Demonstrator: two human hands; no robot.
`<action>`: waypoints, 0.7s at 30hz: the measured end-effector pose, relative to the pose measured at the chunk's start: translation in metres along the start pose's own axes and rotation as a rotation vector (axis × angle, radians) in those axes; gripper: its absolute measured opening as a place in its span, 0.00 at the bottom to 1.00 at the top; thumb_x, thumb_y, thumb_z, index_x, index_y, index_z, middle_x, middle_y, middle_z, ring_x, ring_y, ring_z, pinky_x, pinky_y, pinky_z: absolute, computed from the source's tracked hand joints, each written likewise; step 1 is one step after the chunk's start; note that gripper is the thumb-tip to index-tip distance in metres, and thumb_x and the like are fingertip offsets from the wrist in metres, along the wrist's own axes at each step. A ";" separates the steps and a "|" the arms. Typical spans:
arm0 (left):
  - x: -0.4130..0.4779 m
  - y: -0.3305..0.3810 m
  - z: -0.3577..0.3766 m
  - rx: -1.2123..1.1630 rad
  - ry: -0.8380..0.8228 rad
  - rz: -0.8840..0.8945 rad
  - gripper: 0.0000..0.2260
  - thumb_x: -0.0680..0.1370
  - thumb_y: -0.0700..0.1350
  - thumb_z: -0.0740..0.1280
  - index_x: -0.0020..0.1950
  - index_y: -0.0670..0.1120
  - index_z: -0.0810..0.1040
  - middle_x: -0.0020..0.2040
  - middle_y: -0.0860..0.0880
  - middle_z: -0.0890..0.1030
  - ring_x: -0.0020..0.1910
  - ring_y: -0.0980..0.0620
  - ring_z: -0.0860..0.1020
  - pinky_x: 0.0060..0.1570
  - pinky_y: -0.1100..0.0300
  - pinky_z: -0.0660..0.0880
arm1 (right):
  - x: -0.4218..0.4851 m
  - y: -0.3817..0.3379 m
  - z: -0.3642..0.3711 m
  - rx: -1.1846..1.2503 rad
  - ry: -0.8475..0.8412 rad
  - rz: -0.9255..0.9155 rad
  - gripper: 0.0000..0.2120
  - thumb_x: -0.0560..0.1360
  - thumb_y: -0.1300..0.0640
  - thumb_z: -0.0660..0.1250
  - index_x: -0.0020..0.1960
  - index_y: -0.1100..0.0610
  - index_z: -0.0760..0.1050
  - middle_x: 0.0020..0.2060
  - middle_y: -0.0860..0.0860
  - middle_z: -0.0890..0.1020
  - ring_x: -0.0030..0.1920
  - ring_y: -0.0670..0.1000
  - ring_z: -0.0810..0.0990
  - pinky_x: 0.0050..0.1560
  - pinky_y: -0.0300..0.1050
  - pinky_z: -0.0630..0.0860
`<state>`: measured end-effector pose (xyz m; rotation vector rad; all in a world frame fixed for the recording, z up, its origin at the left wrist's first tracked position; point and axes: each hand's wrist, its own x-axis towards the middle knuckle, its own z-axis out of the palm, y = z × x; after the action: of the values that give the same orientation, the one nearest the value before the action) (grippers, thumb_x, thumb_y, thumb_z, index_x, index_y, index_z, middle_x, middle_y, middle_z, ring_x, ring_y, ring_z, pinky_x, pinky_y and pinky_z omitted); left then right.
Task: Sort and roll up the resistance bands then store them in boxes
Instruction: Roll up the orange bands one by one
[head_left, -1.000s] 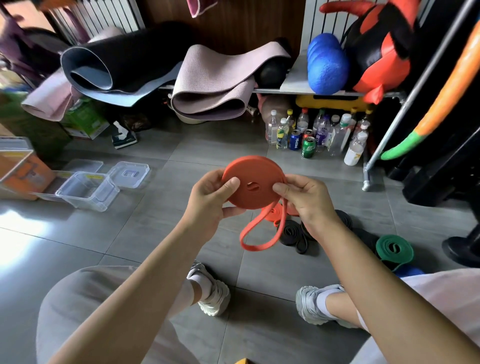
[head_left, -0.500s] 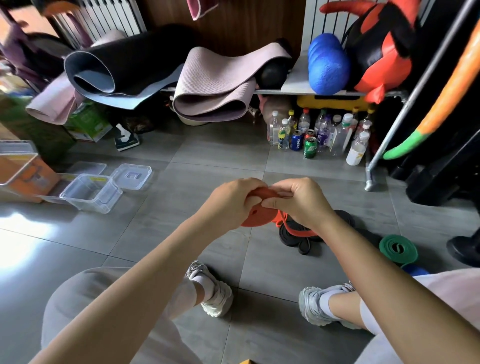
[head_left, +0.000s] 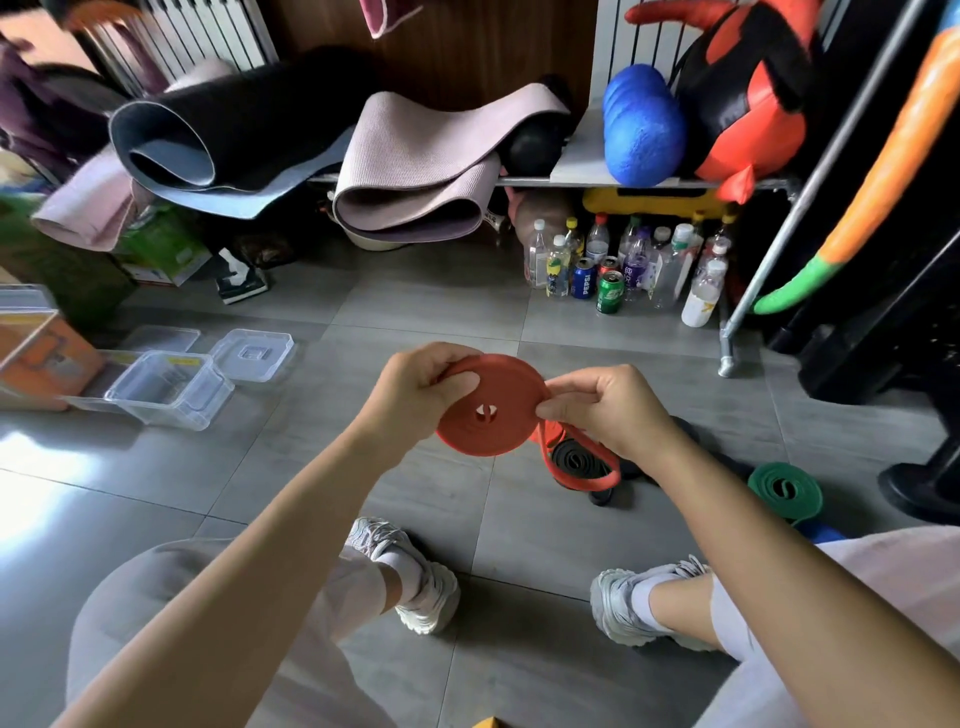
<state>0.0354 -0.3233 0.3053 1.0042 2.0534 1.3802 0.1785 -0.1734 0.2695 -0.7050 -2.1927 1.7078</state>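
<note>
Head view: both hands, left (head_left: 415, 395) and right (head_left: 602, 410), pinch orange band coil (head_left: 493, 415) rim; bare floor (head_left: 363, 322) ahead.

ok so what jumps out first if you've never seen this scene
The orange resistance band, coiled into a flat disc and pinched between the left hand and right hand at centre frame, its loose tail looping below. Next, the bright blue foam roller on the shelf upper right, and the clear plastic box on the floor at left.

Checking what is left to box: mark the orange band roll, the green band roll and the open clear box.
orange band roll (head_left: 491, 410): head view, flat coiled face.
green band roll (head_left: 785, 489): head view, top of the coil.
open clear box (head_left: 171, 391): head view, near wall.
</note>
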 end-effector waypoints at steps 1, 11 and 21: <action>-0.001 0.001 0.000 -0.057 0.004 -0.027 0.09 0.76 0.32 0.65 0.53 0.42 0.78 0.44 0.48 0.81 0.38 0.57 0.78 0.40 0.64 0.74 | 0.000 0.000 0.001 0.045 0.008 0.008 0.12 0.55 0.42 0.78 0.38 0.38 0.82 0.37 0.45 0.86 0.41 0.49 0.83 0.51 0.54 0.78; -0.007 0.004 0.003 -0.262 0.008 -0.122 0.04 0.77 0.40 0.67 0.48 0.46 0.80 0.39 0.48 0.81 0.40 0.49 0.77 0.50 0.38 0.75 | 0.003 -0.005 0.000 0.210 0.038 -0.018 0.13 0.58 0.55 0.75 0.43 0.53 0.81 0.36 0.50 0.85 0.39 0.50 0.84 0.53 0.52 0.79; 0.001 0.006 0.008 0.194 0.048 0.058 0.10 0.74 0.37 0.69 0.53 0.47 0.76 0.40 0.54 0.77 0.38 0.54 0.75 0.37 0.62 0.71 | 0.004 -0.007 0.004 0.201 0.079 -0.015 0.10 0.63 0.58 0.76 0.43 0.52 0.81 0.36 0.49 0.85 0.38 0.49 0.84 0.47 0.45 0.80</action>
<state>0.0420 -0.3169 0.3078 1.1280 2.2445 1.2623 0.1721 -0.1759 0.2753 -0.6899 -1.9361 1.8275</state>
